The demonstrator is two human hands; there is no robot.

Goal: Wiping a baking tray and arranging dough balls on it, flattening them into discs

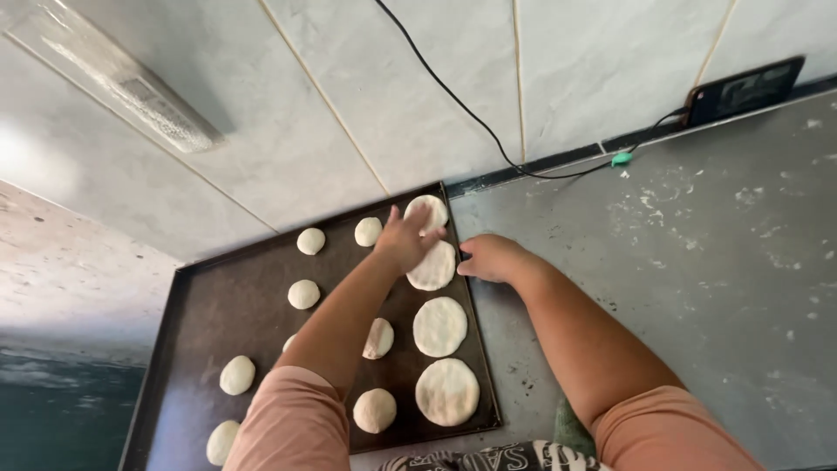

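Note:
A dark baking tray (227, 301) lies on a grey floured worktop against a tiled wall. Along its right side sit several flattened dough discs (438, 326), and several small dough balls (303, 294) are spread over the rest. My left hand (404, 237) reaches over the tray, fingers spread, resting on the far flattened disc (427, 210) at the top right corner and half covering the one below it. My right hand (491, 258) lies at the tray's right edge, fingers curled against the rim, beside the second disc (433, 267).
A phone (741, 89) leans against the wall at the back right, with a black cable (453, 100) running up the tiles. Flour dusts the grey worktop (697, 262). A metal fitting (122, 83) is on the wall at upper left.

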